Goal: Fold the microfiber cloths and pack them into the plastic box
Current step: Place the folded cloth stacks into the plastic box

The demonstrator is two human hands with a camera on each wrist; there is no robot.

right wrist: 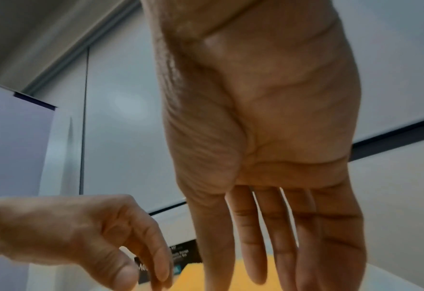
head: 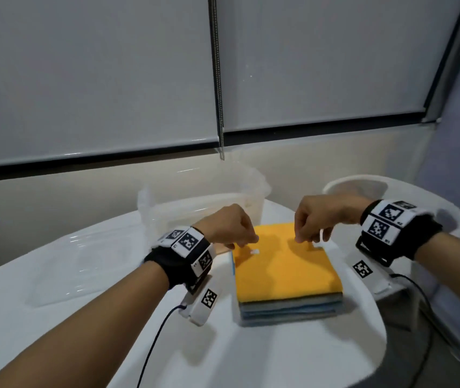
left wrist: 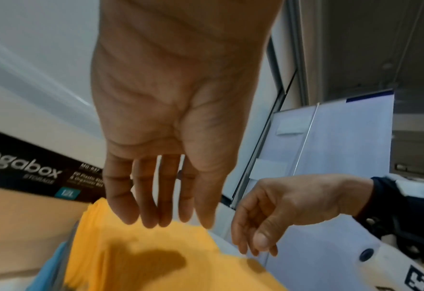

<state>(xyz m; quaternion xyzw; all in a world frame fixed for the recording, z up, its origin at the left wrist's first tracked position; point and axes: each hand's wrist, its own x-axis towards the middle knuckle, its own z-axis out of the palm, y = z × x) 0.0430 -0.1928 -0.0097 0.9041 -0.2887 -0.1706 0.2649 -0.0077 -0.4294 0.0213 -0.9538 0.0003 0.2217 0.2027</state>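
Both forearms are reaching forward from the bottom corners of the head view, the left from 7 o'clock, the right from 3 o'clock, each wrist wearing a black strap. The left hand point(head: 230, 226) is hanging palm down, its fingers point(left wrist: 136, 198) pointing downward, straight and close together, holding nothing. The right hand point(head: 317, 221) is sitting at 3 o'clock of the left, palm down too, its fingers point(right wrist: 278, 232) extending downward, relaxed and empty.

Dim, even indoor light, probably from overhead: soft hand shadows fall on the orange cloth point(head: 282, 264). Glare streaks the clear plastic box point(head: 200, 203). Wrist views blur; head view's edges bend.
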